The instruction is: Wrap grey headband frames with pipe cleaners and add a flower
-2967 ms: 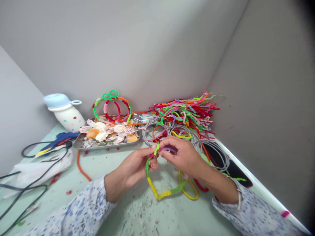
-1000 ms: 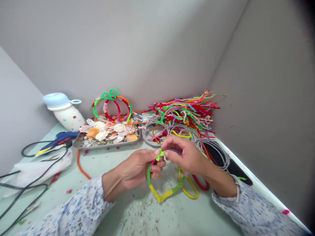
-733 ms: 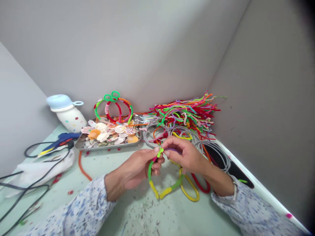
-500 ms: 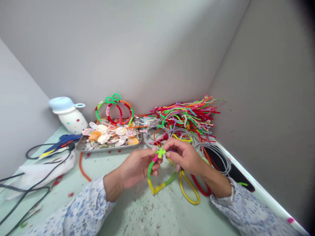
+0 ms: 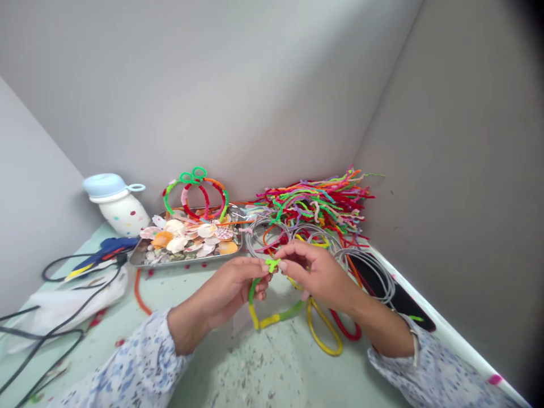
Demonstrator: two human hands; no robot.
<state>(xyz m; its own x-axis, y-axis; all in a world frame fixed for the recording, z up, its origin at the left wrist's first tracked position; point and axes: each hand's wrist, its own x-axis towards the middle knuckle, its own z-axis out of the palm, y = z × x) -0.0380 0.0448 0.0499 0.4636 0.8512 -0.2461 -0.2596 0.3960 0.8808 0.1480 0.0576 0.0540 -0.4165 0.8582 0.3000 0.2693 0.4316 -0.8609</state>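
Flower (image 5: pixel 272 264) held in a two-handed pinch

The left hand (image 5: pixel 221 289) pinches the flower's left side, hiding part of the band (image 5: pixel 270 322). Hanging beneath, the band points its yellow corner nearward, its longer run slanting rightward, lost at the right hand (image 5: pixel 318 275), whose thumb and forefinger pinch the flower's right side. Table (image 5: pixel 238 374) stretches below, its white edge (image 5: pixel 459 347) beyond the right forearm (image 5: pixel 380 323).

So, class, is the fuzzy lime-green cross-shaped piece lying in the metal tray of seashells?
No, the green piece is at the fingertips of the left hand and right hand.
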